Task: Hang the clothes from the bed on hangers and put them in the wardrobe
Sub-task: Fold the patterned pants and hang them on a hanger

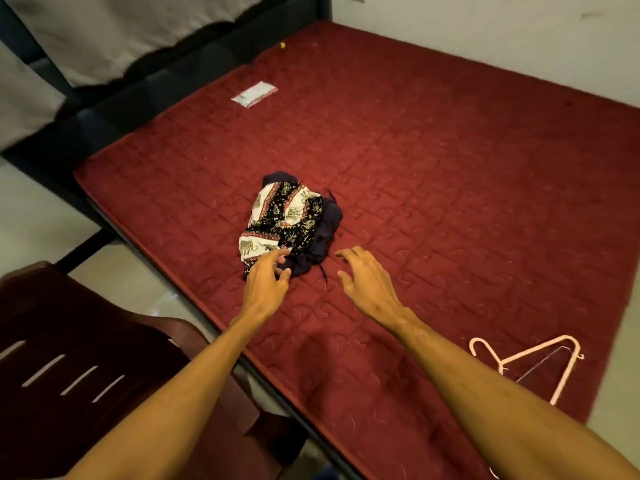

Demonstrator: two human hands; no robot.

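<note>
Brown slatted chair (69,341) stands at the far left, beside the bed (450,150), whose red quilted cover bears everything else. Toward the headboard lies a small flat packet (254,94). Mid-bed lie the clothes (291,220) in a crumpled heap: an elephant-patterned piece on top and to the left, dark navy cloth under it and to its right, thin strings trailing. The heap looks light, soft and limp, so it should sag and unfold when lifted, and the pieces may come up tangled. The safest hold is probably a pinch on one piece's edge or waistband. The left grip (266,282) is open, its fingertips at the heap's near edge and seemingly touching the patterned cloth, with nothing pinched yet. The right grip (363,278) hovers open just right of the heap, fingers spread and loosely bent, holding nothing. Near the right corner lies a pink hanger (535,350), likely stiff and light, with what may be a thinner one beneath. No wardrobe or other container is in view.
</note>
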